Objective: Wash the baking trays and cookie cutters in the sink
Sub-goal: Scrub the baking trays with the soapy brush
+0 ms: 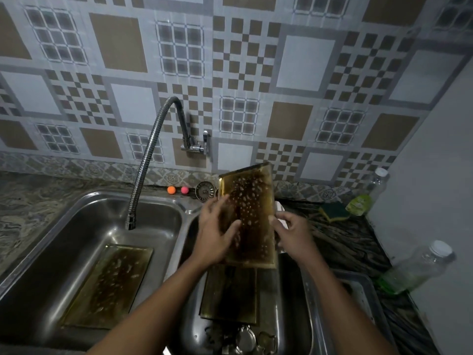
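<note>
A greasy gold baking tray (252, 201) speckled with pale crumbs is held tilted up above the right sink basin. My left hand (216, 237) grips its left edge with the thumb across its face. My right hand (293, 233) grips its right edge. A second dirty tray (108, 285) lies flat in the left basin (163, 221). A third tray (229, 294) lies in the right basin beneath the held one. Metal cookie cutters (245, 338) sit in the right basin at the front.
A flexible chrome tap (143, 170) hangs over the left basin; no water is visible. A green-yellow sponge (334, 211) and two bottles of green liquid (366, 198) (414, 270) stand on the right counter. A sink strainer (204, 191) and two small balls (178, 190) sit behind the sink.
</note>
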Tool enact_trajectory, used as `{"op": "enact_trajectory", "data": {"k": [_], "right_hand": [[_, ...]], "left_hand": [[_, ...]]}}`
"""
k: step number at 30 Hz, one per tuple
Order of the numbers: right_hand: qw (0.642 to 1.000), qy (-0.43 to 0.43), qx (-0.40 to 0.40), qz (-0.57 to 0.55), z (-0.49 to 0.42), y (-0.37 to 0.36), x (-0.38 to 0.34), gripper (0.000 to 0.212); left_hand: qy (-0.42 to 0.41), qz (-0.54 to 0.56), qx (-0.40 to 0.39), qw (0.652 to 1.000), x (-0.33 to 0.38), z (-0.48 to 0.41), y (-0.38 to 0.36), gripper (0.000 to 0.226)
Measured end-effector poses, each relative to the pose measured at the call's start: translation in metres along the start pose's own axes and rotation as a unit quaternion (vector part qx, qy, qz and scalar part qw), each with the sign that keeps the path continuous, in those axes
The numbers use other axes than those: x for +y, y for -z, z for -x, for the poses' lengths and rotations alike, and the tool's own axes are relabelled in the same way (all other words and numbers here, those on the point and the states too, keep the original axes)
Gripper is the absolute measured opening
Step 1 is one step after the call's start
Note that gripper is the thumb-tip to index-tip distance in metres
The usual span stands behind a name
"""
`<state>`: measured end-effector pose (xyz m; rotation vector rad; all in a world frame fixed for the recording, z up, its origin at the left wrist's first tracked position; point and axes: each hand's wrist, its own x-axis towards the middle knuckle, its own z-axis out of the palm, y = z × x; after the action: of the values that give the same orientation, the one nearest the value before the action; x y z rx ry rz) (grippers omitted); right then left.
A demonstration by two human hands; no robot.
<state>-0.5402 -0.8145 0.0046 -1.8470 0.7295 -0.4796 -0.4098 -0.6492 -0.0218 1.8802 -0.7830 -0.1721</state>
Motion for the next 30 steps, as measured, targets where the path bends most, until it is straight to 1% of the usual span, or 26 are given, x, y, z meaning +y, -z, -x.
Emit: {"op": "enact_trajectory", "data": {"k": [2,4,7,9,12,14,15,17,19,21,23,24,26,28,30], "right_hand": [[0.995,0.066,0.027,0.073,0.002,-0.010,-0.001,0.014],[0.982,0.119,0.023,0.144,0.006,-0.022,-0.002,0.022],[0.976,0.154,-0.001,0.154,0.013,-0.038,-0.008,0.028],[0.966,0.181,-0.017,0.186,0.018,-0.045,-0.015,0.030],[0.961,0.181,-0.056,0.202,0.022,-0.055,-0.022,0.039],[0.960,0.181,-0.072,0.202,0.025,-0.060,-0.027,0.038],[0.964,0.180,-0.073,0.183,0.025,-0.061,-0.029,0.033],[0.974,0.182,-0.049,0.126,0.023,-0.057,-0.032,0.023],[0.981,0.160,-0.016,0.107,0.020,-0.048,-0.036,0.023],[0.987,0.126,0.016,0.102,0.013,-0.038,-0.041,0.023],[0.986,0.117,0.053,0.107,0.005,-0.029,-0.042,0.026],[0.983,0.121,0.073,0.117,0.001,-0.025,-0.041,0.028],[0.979,0.122,0.112,0.122,-0.008,-0.019,-0.038,0.031],[0.981,0.105,0.122,0.105,-0.013,-0.015,-0.032,0.033],[0.987,0.083,0.098,0.093,-0.014,-0.013,-0.028,0.040]], "left_hand": [[-0.027,0.067,-0.069,0.995,0.014,0.004,-0.010,0.059],[-0.025,0.137,-0.095,0.986,0.026,0.006,-0.016,0.054],[0.046,0.245,-0.068,0.966,0.033,0.006,-0.018,0.047],[0.077,0.279,-0.036,0.956,0.032,0.006,-0.019,0.048],[0.099,0.325,0.018,0.940,0.028,0.005,-0.016,0.049],[0.107,0.326,0.046,0.938,0.025,0.002,-0.011,0.045],[0.107,0.314,0.064,0.941,0.021,0.001,-0.009,0.045],[0.096,0.276,0.097,0.951,0.017,0.001,-0.003,0.055],[0.074,0.222,0.111,0.966,0.015,0.002,0.003,0.065],[0.057,0.190,0.092,0.976,0.014,0.002,0.005,0.060],[0.062,0.179,0.074,0.979,0.015,0.003,0.005,0.052],[0.064,0.179,0.067,0.980,0.018,0.005,0.004,0.052],[0.068,0.186,0.052,0.979,0.020,0.007,0.003,0.059],[0.066,0.190,0.031,0.979,0.021,0.009,0.001,0.066],[0.056,0.185,0.021,0.981,0.024,0.010,0.000,0.070]]}}
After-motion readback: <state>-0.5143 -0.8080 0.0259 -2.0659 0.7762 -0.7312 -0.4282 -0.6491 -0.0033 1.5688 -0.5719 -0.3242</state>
